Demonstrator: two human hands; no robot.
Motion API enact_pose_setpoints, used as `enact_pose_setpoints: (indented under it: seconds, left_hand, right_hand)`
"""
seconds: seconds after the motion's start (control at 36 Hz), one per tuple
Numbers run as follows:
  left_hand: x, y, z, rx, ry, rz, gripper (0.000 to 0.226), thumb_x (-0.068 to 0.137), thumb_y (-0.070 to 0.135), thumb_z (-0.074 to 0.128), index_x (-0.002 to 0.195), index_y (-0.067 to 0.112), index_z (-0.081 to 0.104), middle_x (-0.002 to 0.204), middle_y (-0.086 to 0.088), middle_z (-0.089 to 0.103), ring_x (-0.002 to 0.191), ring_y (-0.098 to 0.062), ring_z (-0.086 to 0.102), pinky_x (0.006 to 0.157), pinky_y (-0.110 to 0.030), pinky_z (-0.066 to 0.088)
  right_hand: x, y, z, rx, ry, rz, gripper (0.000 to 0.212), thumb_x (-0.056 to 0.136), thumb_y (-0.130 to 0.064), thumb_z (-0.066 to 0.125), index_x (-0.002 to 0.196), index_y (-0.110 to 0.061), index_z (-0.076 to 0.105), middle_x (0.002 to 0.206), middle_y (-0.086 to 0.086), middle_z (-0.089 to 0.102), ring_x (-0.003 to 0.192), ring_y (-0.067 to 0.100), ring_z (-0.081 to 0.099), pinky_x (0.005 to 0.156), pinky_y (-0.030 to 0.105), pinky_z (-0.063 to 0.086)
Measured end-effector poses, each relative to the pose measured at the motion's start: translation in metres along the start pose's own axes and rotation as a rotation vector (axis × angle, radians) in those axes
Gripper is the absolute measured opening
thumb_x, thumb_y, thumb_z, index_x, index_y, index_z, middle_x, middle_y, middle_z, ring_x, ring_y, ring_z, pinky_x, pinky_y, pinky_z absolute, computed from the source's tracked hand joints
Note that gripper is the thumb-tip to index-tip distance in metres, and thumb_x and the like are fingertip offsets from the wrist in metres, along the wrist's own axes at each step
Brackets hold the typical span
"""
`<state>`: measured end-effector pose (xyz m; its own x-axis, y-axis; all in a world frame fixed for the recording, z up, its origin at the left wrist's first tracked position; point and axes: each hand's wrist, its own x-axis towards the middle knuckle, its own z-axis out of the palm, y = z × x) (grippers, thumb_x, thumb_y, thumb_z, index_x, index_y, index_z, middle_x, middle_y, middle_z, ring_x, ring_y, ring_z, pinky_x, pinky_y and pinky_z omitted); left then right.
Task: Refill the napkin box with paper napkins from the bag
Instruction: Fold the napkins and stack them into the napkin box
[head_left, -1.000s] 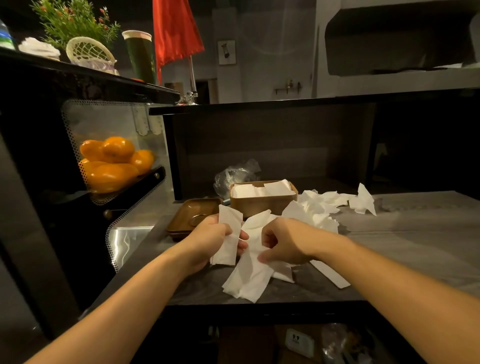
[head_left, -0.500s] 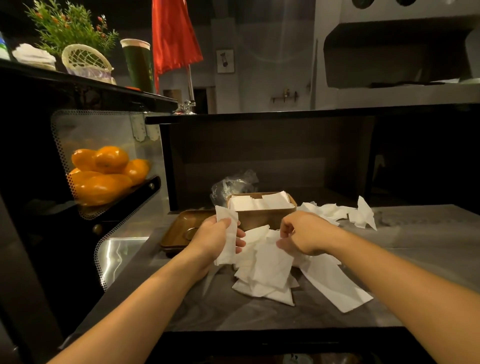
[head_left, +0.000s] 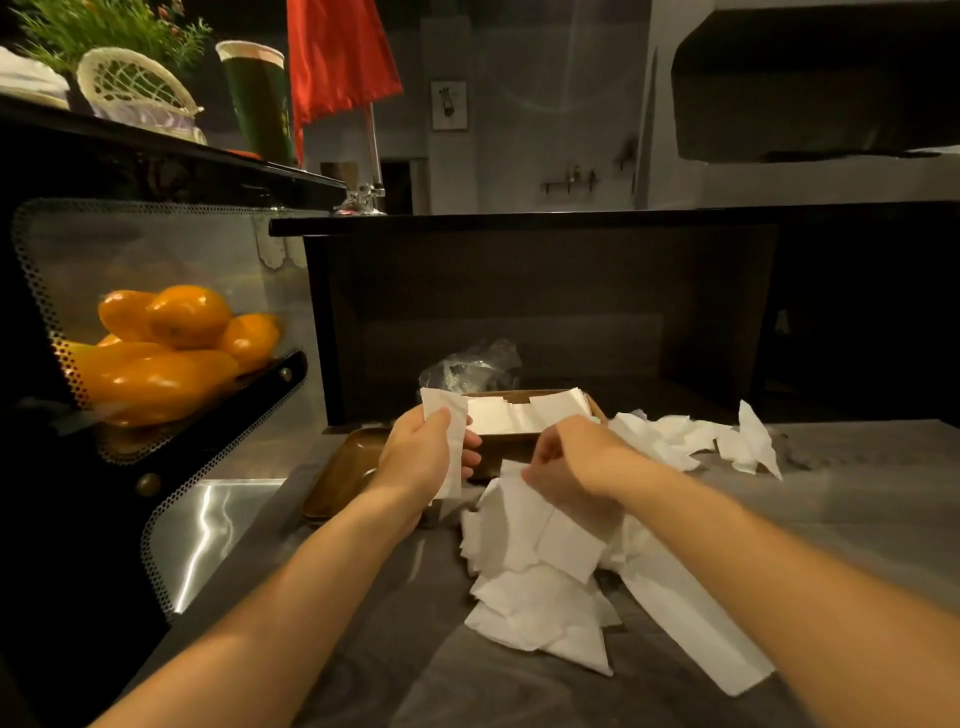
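A brown napkin box (head_left: 596, 408) stands at the back of the grey counter, with folded white napkins (head_left: 511, 414) lying in it. My left hand (head_left: 423, 454) grips a folded napkin (head_left: 451, 441) upright, just in front of the box's left end. My right hand (head_left: 574, 460) pinches the top of a napkin (head_left: 524, 525) from the loose pile (head_left: 540, 597) spread on the counter before me. A crumpled clear plastic bag (head_left: 470, 366) lies behind the box. More crumpled napkins (head_left: 691, 439) are strewn to the right of the box.
A brown tray (head_left: 345, 475) lies left of the box. A perforated metal holder with several oranges (head_left: 171, 343) stands at the left. A dark counter wall (head_left: 545, 312) rises behind the box. Above left, a shelf carries a basket (head_left: 137, 85) and a green cup (head_left: 260, 96).
My left hand has lifted its folded napkin up and back toward the box. My right hand has moved back over the pile and pinches another napkin. The camera view has tilted down.
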<state>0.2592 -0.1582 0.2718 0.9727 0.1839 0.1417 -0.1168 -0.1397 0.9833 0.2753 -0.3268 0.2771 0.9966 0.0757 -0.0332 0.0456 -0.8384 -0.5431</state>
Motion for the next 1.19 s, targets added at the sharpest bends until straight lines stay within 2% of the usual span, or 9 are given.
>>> enact_pose_setpoints:
  seconds: [0.11, 0.22, 0.47, 0.61, 0.69, 0.86, 1.0, 1.11, 1.19]
  left_hand:
    - [0.005, -0.009, 0.006, 0.004, -0.034, 0.016, 0.022, 0.11, 0.028, 0.035, 0.099, 0.029, 0.054, 0.085, -0.005, 0.07, 0.071, -0.017, 0.068, 0.063, -0.026, 0.06]
    - [0.009, -0.018, 0.008, 0.008, -0.046, 0.01, 0.023, 0.11, 0.029, 0.036, 0.115, 0.021, 0.057, 0.084, -0.003, 0.07, 0.071, -0.017, 0.068, 0.06, -0.025, 0.059]
    - [0.005, -0.027, 0.01, -0.044, -0.021, 0.069, 0.023, 0.108, 0.03, 0.04, 0.094, 0.028, 0.057, 0.086, -0.004, 0.069, 0.076, -0.02, 0.067, 0.071, -0.032, 0.06]
    - [0.006, -0.025, 0.004, -0.095, 0.055, 0.126, 0.022, 0.108, 0.026, 0.04, 0.094, 0.031, 0.055, 0.087, -0.001, 0.067, 0.077, -0.014, 0.064, 0.067, -0.025, 0.056]
    - [0.011, -0.019, 0.003, -0.101, 0.09, 0.16, 0.022, 0.109, 0.027, 0.039, 0.096, 0.031, 0.057, 0.089, 0.003, 0.064, 0.083, -0.013, 0.063, 0.071, -0.024, 0.055]
    - [0.019, -0.017, 0.013, -0.015, 0.082, 0.135, 0.018, 0.11, 0.028, 0.036, 0.109, 0.027, 0.053, 0.094, 0.004, 0.064, 0.084, -0.013, 0.064, 0.067, -0.019, 0.051]
    - [0.023, -0.015, 0.027, 0.067, 0.037, 0.128, 0.023, 0.108, 0.026, 0.036, 0.097, 0.027, 0.056, 0.091, -0.001, 0.068, 0.081, -0.014, 0.067, 0.07, -0.027, 0.057]
    - [0.024, -0.02, 0.033, 0.02, 0.051, 0.083, 0.022, 0.109, 0.027, 0.037, 0.111, 0.021, 0.058, 0.089, -0.002, 0.068, 0.073, -0.013, 0.066, 0.066, -0.025, 0.057]
    - [0.021, -0.026, 0.029, -0.046, 0.04, 0.055, 0.021, 0.109, 0.029, 0.038, 0.119, 0.021, 0.055, 0.093, -0.004, 0.067, 0.078, -0.015, 0.066, 0.068, -0.027, 0.057]
  right_hand:
    - [0.003, 0.003, 0.023, -0.226, 0.088, -0.019, 0.008, 0.099, -0.033, 0.062, 0.107, -0.031, 0.062, 0.1, -0.003, 0.063, 0.086, 0.015, 0.06, 0.071, 0.024, 0.05]
    - [0.002, 0.001, 0.025, -0.257, 0.112, -0.016, 0.004, 0.098, -0.03, 0.063, 0.101, -0.033, 0.062, 0.092, -0.006, 0.063, 0.081, 0.013, 0.059, 0.074, 0.024, 0.051]
    - [0.002, 0.001, 0.029, -0.197, 0.293, -0.082, 0.015, 0.095, -0.036, 0.069, 0.109, -0.03, 0.07, 0.102, -0.004, 0.068, 0.093, 0.015, 0.063, 0.092, 0.032, 0.056]
    - [-0.002, 0.007, 0.007, 0.063, 0.229, -0.225, 0.006, 0.094, -0.031, 0.071, 0.089, -0.033, 0.068, 0.099, -0.01, 0.065, 0.093, 0.01, 0.061, 0.072, 0.014, 0.047]
    - [-0.003, 0.012, -0.008, 0.133, 0.156, -0.222, 0.006, 0.092, -0.032, 0.073, 0.089, -0.034, 0.069, 0.1, -0.013, 0.065, 0.091, 0.006, 0.06, 0.076, 0.02, 0.047]
    - [0.01, 0.014, 0.013, 0.036, 0.077, -0.108, 0.004, 0.098, -0.031, 0.065, 0.094, -0.032, 0.065, 0.103, -0.006, 0.063, 0.092, 0.014, 0.06, 0.079, 0.025, 0.055]
    - [0.009, 0.002, 0.029, -0.143, 0.129, -0.123, 0.009, 0.095, -0.03, 0.067, 0.098, -0.037, 0.062, 0.091, -0.009, 0.063, 0.081, 0.01, 0.059, 0.078, 0.026, 0.055]
    - [0.008, 0.003, 0.032, -0.199, 0.1, -0.098, 0.008, 0.095, -0.034, 0.067, 0.096, -0.036, 0.06, 0.091, -0.009, 0.063, 0.082, 0.011, 0.059, 0.083, 0.028, 0.055]
    - [0.008, 0.006, 0.033, -0.167, 0.112, -0.108, 0.011, 0.096, -0.034, 0.066, 0.091, -0.034, 0.057, 0.089, -0.011, 0.061, 0.081, 0.011, 0.058, 0.075, 0.023, 0.052]
